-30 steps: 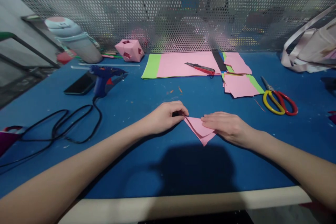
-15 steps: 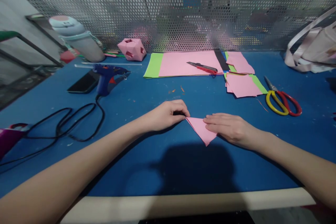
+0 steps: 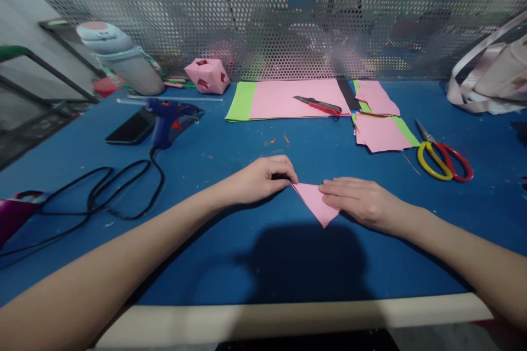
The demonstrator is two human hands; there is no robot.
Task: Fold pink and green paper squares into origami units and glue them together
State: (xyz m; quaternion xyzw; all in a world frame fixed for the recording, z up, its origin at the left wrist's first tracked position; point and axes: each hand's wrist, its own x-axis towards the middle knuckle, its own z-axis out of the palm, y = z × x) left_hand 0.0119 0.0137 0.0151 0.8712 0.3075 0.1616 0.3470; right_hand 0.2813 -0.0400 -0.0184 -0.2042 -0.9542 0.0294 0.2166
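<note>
A small piece of pink paper [image 3: 315,202], folded into a triangle, lies on the blue tabletop with one point toward me. My left hand [image 3: 265,178] pinches its left corner between thumb and fingertips. Across its right side lies my right hand [image 3: 357,197], fingers stretched out flat and covering that corner. Beyond my hands, small pink paper pieces [image 3: 382,134] are stacked with green showing under them. Large pink and green sheets [image 3: 284,101] lie at the back, and a red utility knife [image 3: 321,107] rests on top.
Scissors [image 3: 442,159] with yellow and red handles lie to the right. On the left are a blue glue gun [image 3: 164,120], its looping black cord [image 3: 96,192], a phone [image 3: 132,127] and a bottle [image 3: 123,60]. A folded pink paper ball [image 3: 214,79] sits before the perforated metal panel [image 3: 272,27].
</note>
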